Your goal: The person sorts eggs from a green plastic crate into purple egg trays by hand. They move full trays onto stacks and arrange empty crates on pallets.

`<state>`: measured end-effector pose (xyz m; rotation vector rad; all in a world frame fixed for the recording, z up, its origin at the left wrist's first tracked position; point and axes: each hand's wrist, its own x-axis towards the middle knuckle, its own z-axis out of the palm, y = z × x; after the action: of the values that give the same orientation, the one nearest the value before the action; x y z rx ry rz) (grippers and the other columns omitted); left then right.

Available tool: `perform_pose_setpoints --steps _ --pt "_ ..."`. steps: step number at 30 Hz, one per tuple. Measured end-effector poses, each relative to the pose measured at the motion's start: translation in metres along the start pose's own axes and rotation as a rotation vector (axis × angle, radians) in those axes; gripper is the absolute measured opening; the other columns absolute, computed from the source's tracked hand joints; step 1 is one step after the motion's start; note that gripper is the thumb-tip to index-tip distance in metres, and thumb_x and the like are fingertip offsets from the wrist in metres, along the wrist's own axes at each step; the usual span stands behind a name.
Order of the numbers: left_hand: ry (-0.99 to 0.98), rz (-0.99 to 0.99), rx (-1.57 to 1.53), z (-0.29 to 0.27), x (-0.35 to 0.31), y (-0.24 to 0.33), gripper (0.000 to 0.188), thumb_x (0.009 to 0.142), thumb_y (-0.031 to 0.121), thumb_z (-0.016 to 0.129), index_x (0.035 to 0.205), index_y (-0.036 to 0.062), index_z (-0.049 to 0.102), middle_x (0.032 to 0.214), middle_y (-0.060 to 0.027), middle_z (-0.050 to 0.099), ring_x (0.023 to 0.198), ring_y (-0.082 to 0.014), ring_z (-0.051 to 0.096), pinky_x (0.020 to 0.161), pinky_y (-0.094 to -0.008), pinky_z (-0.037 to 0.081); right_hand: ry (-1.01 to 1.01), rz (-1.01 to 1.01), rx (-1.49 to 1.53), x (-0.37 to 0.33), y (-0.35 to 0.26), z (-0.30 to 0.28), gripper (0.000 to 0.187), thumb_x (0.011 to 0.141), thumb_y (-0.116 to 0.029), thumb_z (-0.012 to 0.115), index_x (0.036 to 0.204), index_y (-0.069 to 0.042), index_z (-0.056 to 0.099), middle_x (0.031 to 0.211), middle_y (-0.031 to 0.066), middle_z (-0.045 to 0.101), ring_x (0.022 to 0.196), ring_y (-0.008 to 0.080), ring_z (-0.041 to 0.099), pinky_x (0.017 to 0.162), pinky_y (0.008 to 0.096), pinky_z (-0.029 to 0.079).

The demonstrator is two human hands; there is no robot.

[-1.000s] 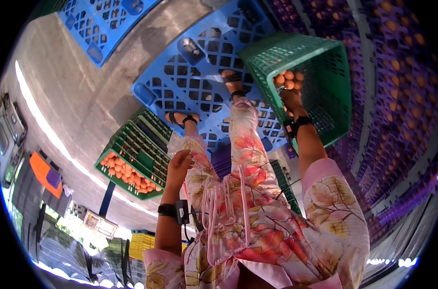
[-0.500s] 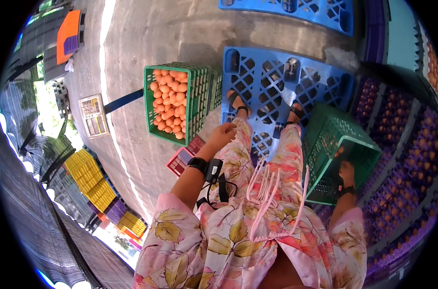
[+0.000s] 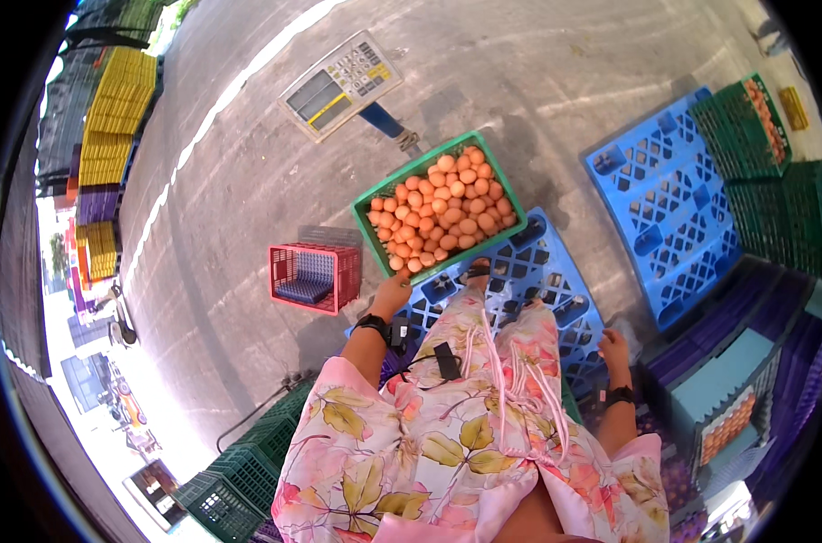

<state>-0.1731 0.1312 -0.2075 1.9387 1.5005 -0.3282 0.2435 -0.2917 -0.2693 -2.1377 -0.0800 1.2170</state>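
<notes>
A green plastic crate [image 3: 375, 237] full of brown eggs [image 3: 447, 204] stands in front of me, turned at a slant. My left hand [image 3: 394, 295] is at the crate's near left corner, fingers toward its rim; whether it grips or only comes near cannot be made out. Lower right, my right hand [image 3: 615, 353] hangs in the air over the edge of a blue pallet [image 3: 569, 281]. Its fingers are loosely bent and apart, with nothing in them. My feet are at that pallet, beside the crate.
A scale display with keys [image 3: 343, 86] on a blue post rises beyond the crate. Left of the crate sits a red basket [image 3: 325, 276] with purple trays inside. Another blue pallet [image 3: 669, 208] at right bears green crates [image 3: 745, 127]. Egg trays are stacked at lower right [image 3: 727, 430].
I have turned left, so the egg crate now lies ahead. My right hand has come out of the tilted green crate. My left hand has moved to the egg crate's corner.
</notes>
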Motion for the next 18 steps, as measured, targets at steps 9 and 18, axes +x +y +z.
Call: perform_pose_setpoints --steps 9,18 --pt "-0.15 -0.297 -0.518 0.052 -0.061 0.027 0.035 0.085 0.027 0.062 0.11 0.0046 0.067 0.081 -0.0107 0.071 0.066 -0.0201 0.069 0.061 -0.0326 0.055 -0.203 -0.736 -0.612 0.179 -0.264 0.121 0.025 0.084 -0.015 0.058 0.105 -0.006 0.069 0.096 0.0205 0.069 0.093 0.0365 0.066 0.083 0.042 0.052" --pt "0.097 -0.387 -0.349 0.081 -0.041 -0.005 0.029 0.082 0.025 0.06 0.098 0.0047 0.072 0.104 -0.0238 0.066 0.1 -0.0401 0.063 0.09 -0.0453 0.05 -0.305 -0.705 -0.754 0.239 -0.29 0.21 0.035 0.083 -0.018 0.061 0.114 -0.003 0.064 0.109 0.0201 0.068 0.105 0.0371 0.064 0.092 0.0429 0.05"
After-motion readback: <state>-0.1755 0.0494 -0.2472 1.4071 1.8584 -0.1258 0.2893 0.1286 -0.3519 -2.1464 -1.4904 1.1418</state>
